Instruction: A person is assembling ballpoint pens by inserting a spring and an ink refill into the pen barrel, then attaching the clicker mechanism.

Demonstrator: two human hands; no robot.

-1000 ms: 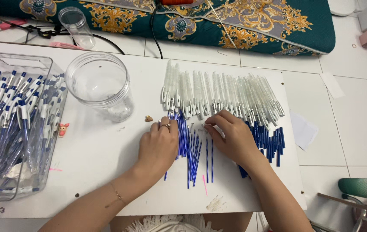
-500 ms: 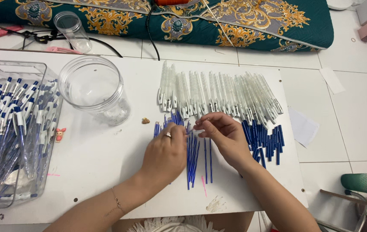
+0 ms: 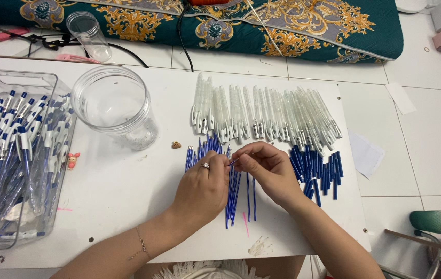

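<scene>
Meanwhile, left hand (image 3: 202,188): rests curled on blue refills (image 3: 233,194), grasping none visibly.
Right hand (image 3: 264,170): pinches one refill's tip.
Advice: keep remaining refills parallel, clear of clear barrels (image 3: 262,113).

Thin blue pen refills (image 3: 233,194), long and straight, spread loosely side by side on a white board (image 3: 127,206), mostly running toward and away from the camera, tips fanned slightly at the far end. One blue refill (image 3: 234,161) lifted off the bunch, pinched between fingertips of left hand (image 3: 202,188) and right hand (image 3: 267,170), lying nearly crosswise just above the others. Bunch partly covered by both hands.
</scene>
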